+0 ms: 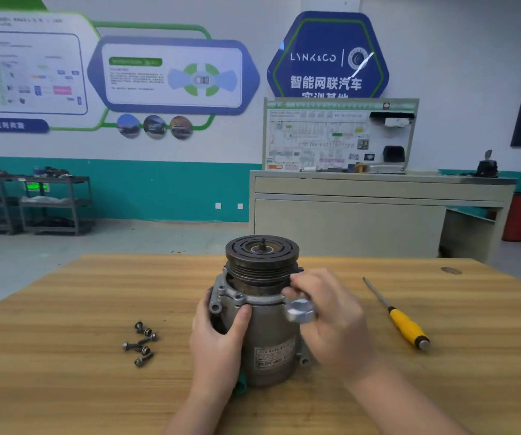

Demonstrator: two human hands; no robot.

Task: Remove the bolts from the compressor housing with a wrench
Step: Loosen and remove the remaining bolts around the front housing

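The compressor (264,312) is stood upright, pulley uppermost, at the middle of the wooden table (64,356). Its housing is gripped by the left hand (218,334); a shiny wrench (300,310) is grasped by the right hand (331,312) at the housing's rim. Loose bolts (141,343) are clustered to the left, a yellow-handled screwdriver (405,324) lies to the right. "LYNK&CO" is read on a blue wall sign (328,54).

"LYNK&CO" and "智能网联汽车" on blue hexagonal wall sign (327,54), compressor label (274,353) unreadable
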